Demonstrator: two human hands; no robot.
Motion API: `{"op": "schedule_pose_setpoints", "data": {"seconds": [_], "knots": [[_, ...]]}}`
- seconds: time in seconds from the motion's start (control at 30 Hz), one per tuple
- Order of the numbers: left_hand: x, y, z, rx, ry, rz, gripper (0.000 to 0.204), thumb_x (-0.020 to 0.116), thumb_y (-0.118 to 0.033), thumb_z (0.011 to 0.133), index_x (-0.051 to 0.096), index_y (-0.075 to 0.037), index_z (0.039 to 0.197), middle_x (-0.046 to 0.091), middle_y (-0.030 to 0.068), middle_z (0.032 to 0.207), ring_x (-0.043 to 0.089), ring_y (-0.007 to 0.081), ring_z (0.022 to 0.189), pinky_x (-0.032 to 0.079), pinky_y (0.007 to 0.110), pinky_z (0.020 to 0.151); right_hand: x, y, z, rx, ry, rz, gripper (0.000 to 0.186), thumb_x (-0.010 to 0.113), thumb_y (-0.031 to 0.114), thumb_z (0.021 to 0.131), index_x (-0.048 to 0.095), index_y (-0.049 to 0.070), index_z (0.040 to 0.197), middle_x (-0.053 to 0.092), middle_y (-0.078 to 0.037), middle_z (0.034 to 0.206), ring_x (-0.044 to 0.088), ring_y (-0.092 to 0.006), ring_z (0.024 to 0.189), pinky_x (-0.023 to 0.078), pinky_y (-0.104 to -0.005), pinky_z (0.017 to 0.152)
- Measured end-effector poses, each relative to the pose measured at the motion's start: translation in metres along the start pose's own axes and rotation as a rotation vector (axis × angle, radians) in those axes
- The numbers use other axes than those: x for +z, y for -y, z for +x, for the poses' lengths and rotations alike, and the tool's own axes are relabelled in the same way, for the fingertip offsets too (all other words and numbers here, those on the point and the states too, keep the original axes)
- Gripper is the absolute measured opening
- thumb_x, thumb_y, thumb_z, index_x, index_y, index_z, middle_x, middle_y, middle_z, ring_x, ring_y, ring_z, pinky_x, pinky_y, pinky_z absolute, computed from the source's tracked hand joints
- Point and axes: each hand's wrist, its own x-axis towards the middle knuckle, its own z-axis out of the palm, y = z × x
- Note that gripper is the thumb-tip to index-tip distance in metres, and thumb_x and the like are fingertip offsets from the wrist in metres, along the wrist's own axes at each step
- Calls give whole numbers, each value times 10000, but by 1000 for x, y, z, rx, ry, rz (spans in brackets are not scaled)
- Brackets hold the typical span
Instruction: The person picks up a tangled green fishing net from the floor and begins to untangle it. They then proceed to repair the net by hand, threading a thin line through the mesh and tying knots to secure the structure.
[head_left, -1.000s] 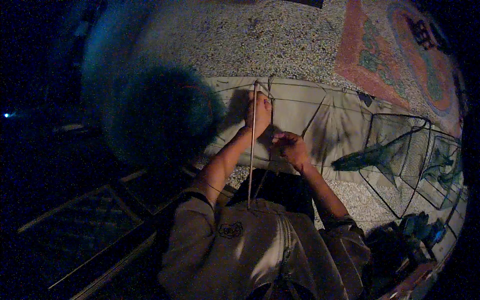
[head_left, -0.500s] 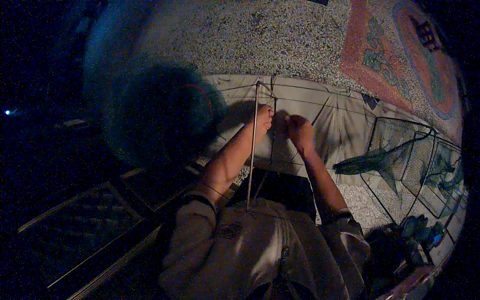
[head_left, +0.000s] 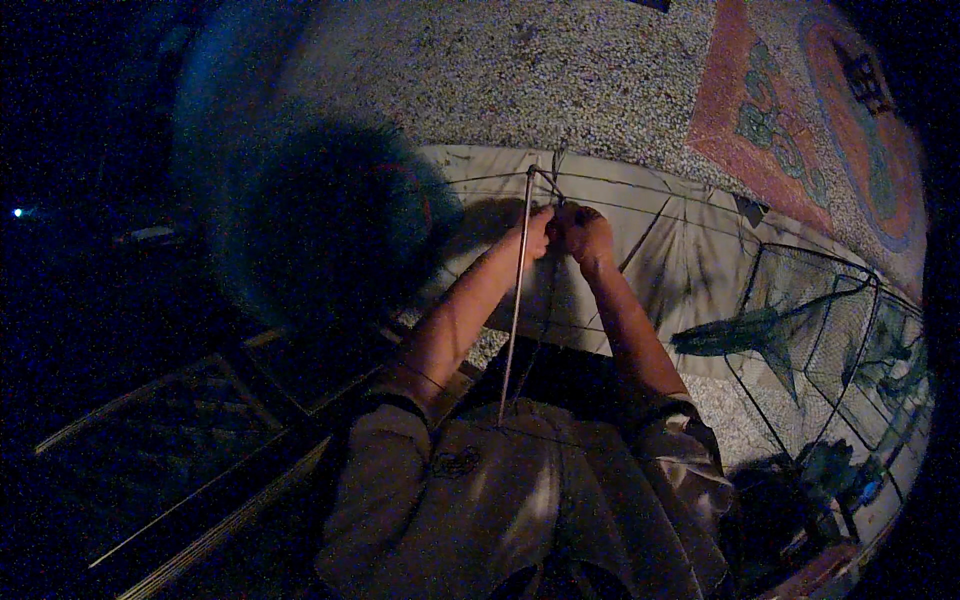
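Observation:
A thin metal rod (head_left: 517, 310) rises from my lap, in front of my left wrist, and joins a short cross bar at its top corner. Just below that bar, my left hand (head_left: 539, 234) is closed, its fingers pressed together. Close against it, my right hand (head_left: 586, 236) is curled with the knuckles up. Whatever is pinched between them is too small and dark to make out. Dark cords (head_left: 640, 185) stretch past both hands over a pale sheet (head_left: 600, 172).
A big dark green heap of netting (head_left: 330, 220) bulges at the left. To the right sits a wire-framed net trap (head_left: 800, 320). Pebbled floor (head_left: 520, 80) with a red patterned inlay (head_left: 770, 120) lies beyond the sheet. Dark framed panels (head_left: 180, 440) fill the lower left.
My right hand has moved left and slightly up to meet my left hand, closing the gap between them. The rod and the whole view have shifted a little.

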Motion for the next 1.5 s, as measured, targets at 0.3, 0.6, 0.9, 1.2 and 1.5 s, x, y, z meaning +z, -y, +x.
{"op": "schedule_pose_setpoints", "data": {"seconds": [0.3,0.6,0.9,1.2,1.5], "knots": [[-7,7,35,536,55,439,173,582,-229,769,557,-114,896,521,1,685,447,105,573,331,236,475,-16,9,-39,-116,149,-264,258,505,250,773,521,11,869,573,-193,815,548,-366,767,437,-388,666],[-20,14,56,930,-160,757,100,587,-99,734,580,-47,819,577,46,758,534,130,718,429,272,625,-52,19,-24,94,392,782,121,569,60,747,590,40,865,595,-40,798,559,-133,729,449,-248,651],[-26,16,49,1263,-7,669,89,510,33,701,493,-55,705,450,-2,595,411,80,550,347,223,496,-10,-27,10,-335,66,385,134,605,102,753,603,26,864,620,-45,773,579,-140,688,453,-245,622],[-37,20,55,1075,165,500,134,433,-122,787,482,-92,667,382,-17,502,343,69,421,256,206,388,-4,8,-6,-492,-313,-75,139,617,104,707,597,91,845,591,-114,763,581,-284,684,466,-314,593],[-32,10,38,1448,-39,814,56,515,-97,711,475,-68,684,424,52,546,434,160,494,348,290,455,-8,4,-1,-676,-240,-320,141,556,80,686,572,92,826,540,-99,832,555,-299,720,461,-354,584]]}}
